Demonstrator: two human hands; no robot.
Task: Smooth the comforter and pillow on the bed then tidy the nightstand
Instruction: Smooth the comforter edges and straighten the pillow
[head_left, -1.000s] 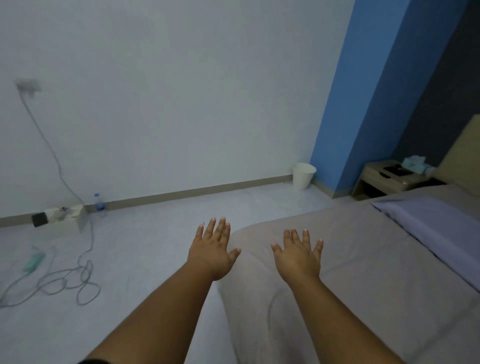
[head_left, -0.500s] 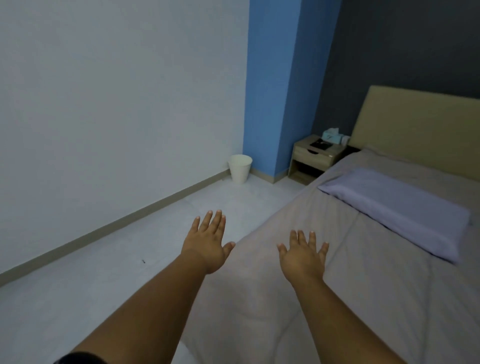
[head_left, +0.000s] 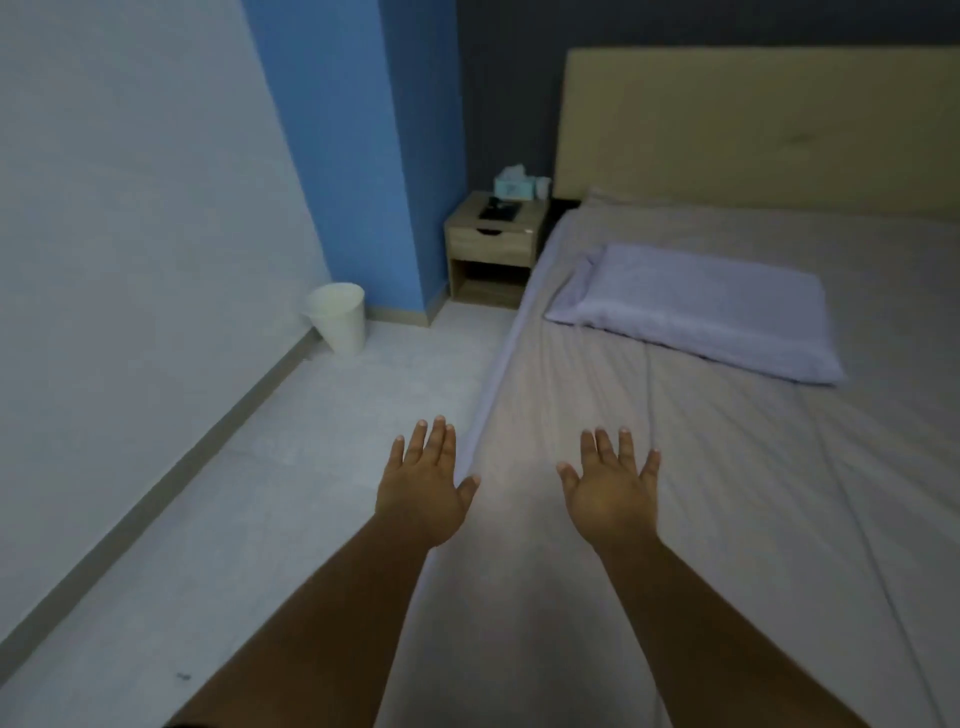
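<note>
Hovering grips (head_left: 519, 491) above comforter (head_left: 701, 467)

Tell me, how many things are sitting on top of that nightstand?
3 that I can make out on the nightstand: a tissue box at the back, a small white cup beside it, and a dark flat object in front. Others may be hidden.

Both arms reach out over the bed, palms down, fingers spread and holding nothing. The left hand (head_left: 422, 488) hangs over the bed's near edge, the right hand (head_left: 610, 491) above the grey comforter (head_left: 727, 493), which shows long creases. Further up the bed from the hands, a pale lilac pillow (head_left: 701, 312) lies askew below the tan headboard (head_left: 753, 130). Beside the bed's head stands the nightstand (head_left: 491, 249), with a tissue box (head_left: 513, 188) and a dark flat object (head_left: 500, 211) on top. A white wastebasket (head_left: 337, 325) sits by the wall.
</note>
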